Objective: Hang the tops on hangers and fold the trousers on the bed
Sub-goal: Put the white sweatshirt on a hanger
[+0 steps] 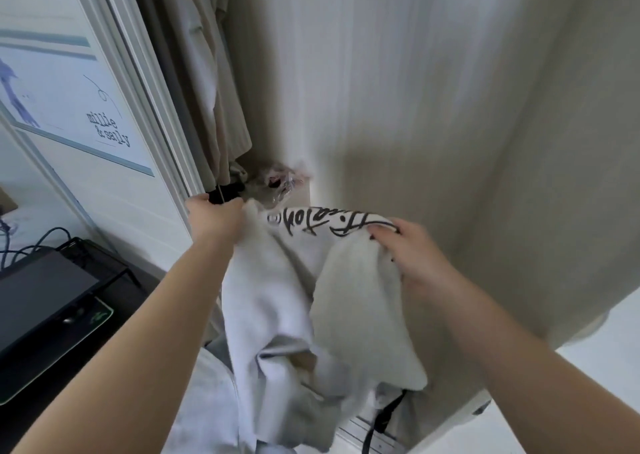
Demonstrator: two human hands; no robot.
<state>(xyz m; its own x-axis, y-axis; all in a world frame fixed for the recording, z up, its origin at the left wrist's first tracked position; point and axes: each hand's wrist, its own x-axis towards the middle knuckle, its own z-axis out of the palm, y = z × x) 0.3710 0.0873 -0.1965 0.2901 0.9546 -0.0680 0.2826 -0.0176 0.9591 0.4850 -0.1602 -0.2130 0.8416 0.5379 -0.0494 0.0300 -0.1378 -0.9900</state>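
Both grip the limp, light-looking white top (277,297): left hand (214,219) at nine o'clock, clutching the black hanger (223,192) too; right hand (410,256) at three, on the printed edge.

The top (277,297), between the left hand (213,218) and right hand (412,256), hangs before the hanging clothes (415,90); leftward, a poster (69,107) above a screen (41,294) on the surface (69,377).

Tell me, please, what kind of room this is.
Probably a bedroom, at an open wardrobe: beige garments hang inside, the left hand grips a black hanger with a white top, and a dark screen sits on a desk nearby.
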